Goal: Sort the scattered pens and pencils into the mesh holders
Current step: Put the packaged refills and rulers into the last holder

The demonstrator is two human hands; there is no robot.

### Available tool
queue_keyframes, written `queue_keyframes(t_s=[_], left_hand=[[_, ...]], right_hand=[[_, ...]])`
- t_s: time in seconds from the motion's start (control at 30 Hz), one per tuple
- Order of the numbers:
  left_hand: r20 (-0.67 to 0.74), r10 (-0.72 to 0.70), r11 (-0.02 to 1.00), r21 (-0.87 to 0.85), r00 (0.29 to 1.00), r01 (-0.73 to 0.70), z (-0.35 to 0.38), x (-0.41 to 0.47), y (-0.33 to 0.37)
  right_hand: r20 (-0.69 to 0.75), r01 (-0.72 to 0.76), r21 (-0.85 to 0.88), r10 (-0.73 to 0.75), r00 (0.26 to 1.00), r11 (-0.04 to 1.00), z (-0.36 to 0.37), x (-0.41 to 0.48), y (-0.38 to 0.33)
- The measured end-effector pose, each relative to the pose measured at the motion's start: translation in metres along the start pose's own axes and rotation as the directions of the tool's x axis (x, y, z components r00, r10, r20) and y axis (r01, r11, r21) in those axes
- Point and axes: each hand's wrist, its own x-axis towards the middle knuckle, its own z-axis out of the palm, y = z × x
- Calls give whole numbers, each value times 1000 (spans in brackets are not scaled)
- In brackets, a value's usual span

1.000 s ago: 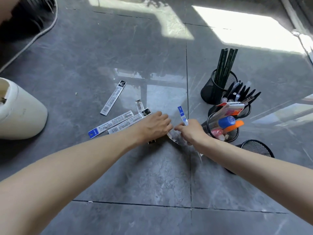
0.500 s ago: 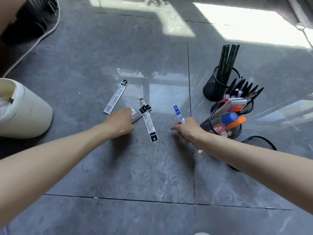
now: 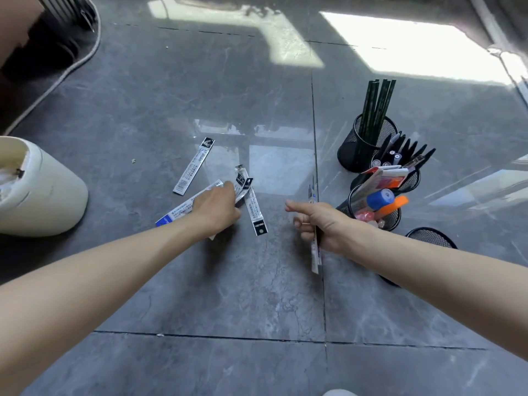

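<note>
Packs (image 3: pixel 194 167) lie on the floor (image 3: pixel 257 281); left grip (image 3: pixel 217 208) rests on some, cannot tell if grasping; right grip (image 3: pixel 320 221) holds one pack (image 3: pixel 315 258) by the holders (image 3: pixel 350 150)

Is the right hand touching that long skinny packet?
Touching. The head view shows the right hand with its fingers curled round the skinny packet, which sticks out above and below the hand.

Glossy grey tile floor (image 3: pixel 257 295), sunlight patches (image 3: pixel 405 44).
</note>
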Motion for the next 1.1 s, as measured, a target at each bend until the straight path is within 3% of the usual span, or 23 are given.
queue_keyframes(t_s=[0.1, 0.17, 0.23, 0.4, 0.57, 0.63, 0.7, 0.73, 0.77, 0.83, 0.9, 0.93, 1.0, 1.03, 1.1], left_hand=[[51, 23, 907, -422, 998, 1, -3, -5, 21], [61, 82, 742, -670, 995, -20, -5, -15, 42], [62, 126, 593, -804, 990, -25, -8, -25, 62], [78, 217, 576, -815, 973, -63, -6, -37, 88], [213, 318, 461, -886, 924, 45, -10, -33, 80], [218, 286, 394, -914, 933, 93, -12, -27, 79], [146, 135, 373, -924, 980, 86, -14, -13, 72], [98, 26, 429, -900, 995, 78, -12, -3, 66], [40, -30, 585, -809, 999, 50, -11, 5, 56], [-15, 63, 921, -385, 998, -64, -6, 16, 33], [66, 238, 970, 29, 969, -240, -4, 16, 21], [87, 328, 919, 202, 941, -339, -2, 14, 18], [94, 585, 643, 551, 806, -532, 0, 9, 18], [120, 654, 495, 678, 747, -543, 1, 9, 18], [213, 699, 308, 771, 682, -557, 1, 12, 19]], right_hand=[[8, 17, 115, -18, 1000, 993, 1, -3, -6], [-6, 30, 153, -30, 1000, 988, 1, -4, -9], [11, 37, 179, -40, 999, 983, 2, -5, -10], [4, 34, 168, -36, 999, 985, 6, -7, -7], [39, 56, 151, -63, 997, 987, -1, -1, -9], [8, 59, 172, -61, 998, 983, 1, -3, -12], [-45, 73, 127, -68, 997, 989, 5, -2, -13], [-73, 75, 98, -68, 995, 992, 5, -2, -13], [-79, 65, 72, -59, 995, 995, 4, -2, -12], [-35, 16, 55, -14, 999, 998, 1, -2, -10], [28, -34, 99, 32, 999, 994, 1, -7, -10], [58, -54, 133, 46, 997, 990, 1, -8, -10], [101, -70, 164, 53, 993, 984, 2, -11, -11], [112, -65, 145, 49, 993, 987, 1, -11, -10], [111, -33, 87, 24, 994, 996, -1, -8, -8]])
